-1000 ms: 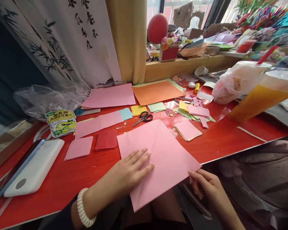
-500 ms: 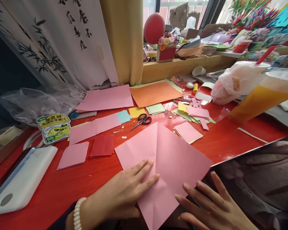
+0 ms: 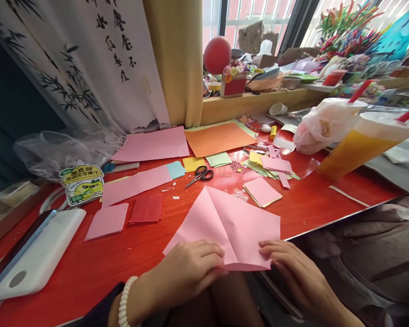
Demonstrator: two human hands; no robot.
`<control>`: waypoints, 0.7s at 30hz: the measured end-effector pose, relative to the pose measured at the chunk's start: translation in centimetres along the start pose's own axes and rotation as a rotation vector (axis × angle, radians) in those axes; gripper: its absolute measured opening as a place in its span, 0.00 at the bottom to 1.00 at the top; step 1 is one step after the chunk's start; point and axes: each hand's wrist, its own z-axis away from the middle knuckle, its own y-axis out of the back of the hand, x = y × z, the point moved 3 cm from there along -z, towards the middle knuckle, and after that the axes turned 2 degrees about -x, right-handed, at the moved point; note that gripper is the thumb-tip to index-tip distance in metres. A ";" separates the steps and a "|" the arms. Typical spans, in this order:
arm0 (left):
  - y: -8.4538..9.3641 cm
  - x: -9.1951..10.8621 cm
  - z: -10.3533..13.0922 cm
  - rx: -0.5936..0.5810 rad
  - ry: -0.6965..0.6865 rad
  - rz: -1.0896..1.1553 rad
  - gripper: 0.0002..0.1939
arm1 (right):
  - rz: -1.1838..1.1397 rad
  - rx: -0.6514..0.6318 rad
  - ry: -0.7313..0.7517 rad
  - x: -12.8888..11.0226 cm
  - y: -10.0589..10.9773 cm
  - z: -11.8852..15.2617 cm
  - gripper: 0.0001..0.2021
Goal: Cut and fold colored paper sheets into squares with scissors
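A large pink paper sheet (image 3: 238, 222) with crease lines lies partly on the red table, its near edge reaching past the table's front. My left hand (image 3: 194, 263) pinches that near edge, fingers on top and thumb underneath. At the sheet's right corner my right hand (image 3: 289, 263) is closed on the paper, its fingertips on the upper face. Beyond the sheet are black-handled scissors (image 3: 200, 176), a stack of pink squares (image 3: 262, 191) and a red paper stack (image 3: 146, 208).
Pink (image 3: 153, 144) and orange sheets (image 3: 220, 138) lie at the back. A white power bank (image 3: 41, 252) is on the left. Toward the right stand a cup of orange drink (image 3: 357, 145) and a bagged cup (image 3: 323, 122). The table's edge (image 3: 344, 217) runs along the right.
My right hand has gone from spread fingers beside the sheet to gripping its corner. The sheet has turned, and its near edge is now held by my left hand, which lay flat before.
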 end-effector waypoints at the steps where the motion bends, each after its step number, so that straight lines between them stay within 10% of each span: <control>1: -0.1 0.0 0.0 0.030 0.039 0.035 0.11 | -0.003 0.016 -0.016 -0.1 -0.1 -0.5 0.09; 16: 0.0 -0.6 4.1 0.289 0.122 -0.262 0.13 | 0.190 0.148 -0.038 0.3 -2.1 -2.4 0.08; 21: -0.2 -1.3 4.9 0.322 0.479 -0.090 0.13 | 0.327 -0.052 -0.230 -0.1 -2.8 -4.0 0.12</control>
